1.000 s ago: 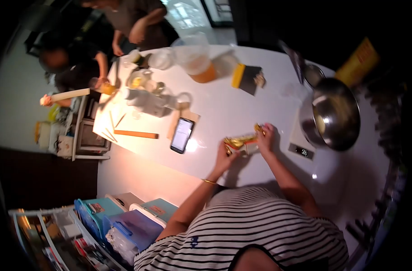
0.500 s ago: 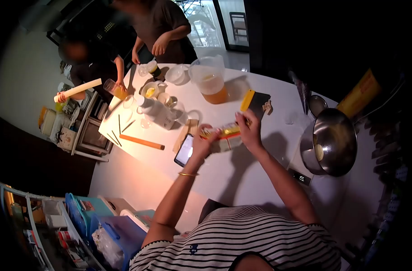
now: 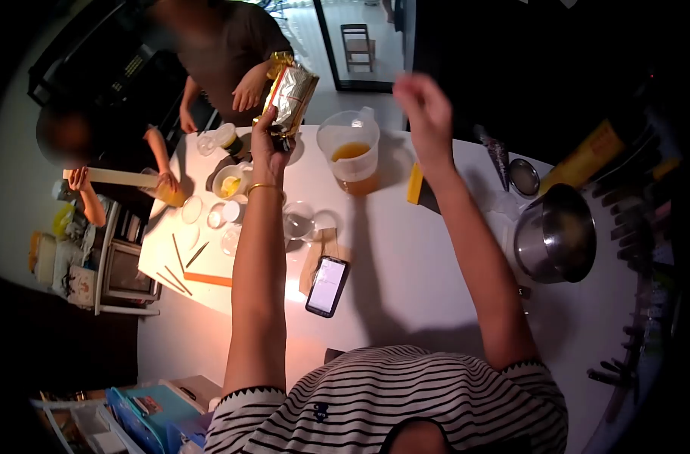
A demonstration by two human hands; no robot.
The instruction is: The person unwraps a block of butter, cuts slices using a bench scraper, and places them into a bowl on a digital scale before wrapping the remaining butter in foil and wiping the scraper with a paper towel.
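Observation:
My left hand (image 3: 271, 144) is raised over the far side of the table, closed on the lower end of a gold-and-silver foil packet (image 3: 292, 94). The packet stands tilted upward and a red line runs along its foil. My right hand (image 3: 428, 117) is lifted beyond the table's far edge, apart from the packet. Its fingers are smeared by motion, so their grip is unclear. Below that forearm lies a yellow-handled dark scraper (image 3: 415, 184), partly hidden. Between my arms stand a clear jug (image 3: 348, 144) of amber liquid and a lit phone (image 3: 327, 286) on brown card.
A steel bowl (image 3: 553, 234) stands at the right. Several small tubs, one a white bowl (image 3: 230, 181), crowd the left, near an orange strip (image 3: 207, 279) and thin dark sticks. Across the table are two people, one holding a pale long bar (image 3: 118, 177).
My left hand has carried the packet up and away over the table. My right hand has let go of it and risen. The view has shifted.

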